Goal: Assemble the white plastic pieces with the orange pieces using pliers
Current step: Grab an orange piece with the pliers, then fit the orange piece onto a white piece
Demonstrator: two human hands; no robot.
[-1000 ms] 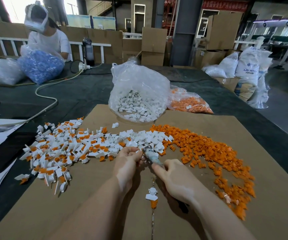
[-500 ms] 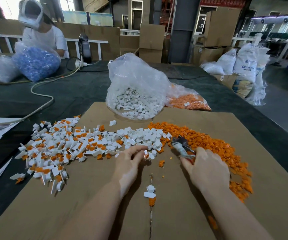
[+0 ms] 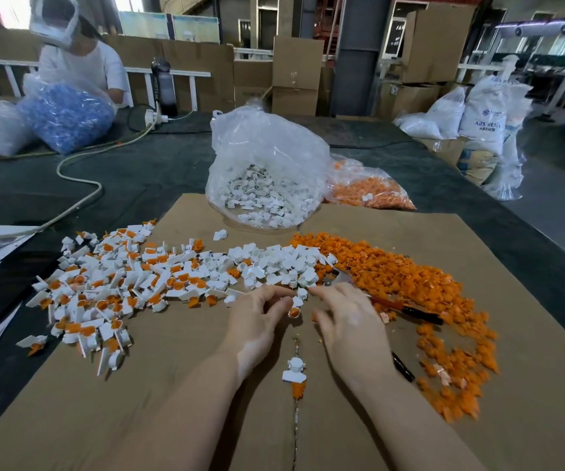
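Left hand (image 3: 257, 321) pinches a small white-and-orange piece (image 3: 295, 307) at its fingertips; right hand (image 3: 349, 321) hovers beside it with fingers loosely spread, gripping nothing. Both work over the cardboard sheet (image 3: 478, 419) on the worktop. Assembled pieces (image 3: 104, 300) lie heaped at left, a sizeable share done. Loose white pieces (image 3: 284, 263) and loose orange pieces (image 3: 410, 277) remain, plus two supply bags (image 3: 267, 164), so much is left. Pliers (image 3: 407, 311) lie among the orange pieces, long axis running upper-left to lower-right, nose toward the white pieces.
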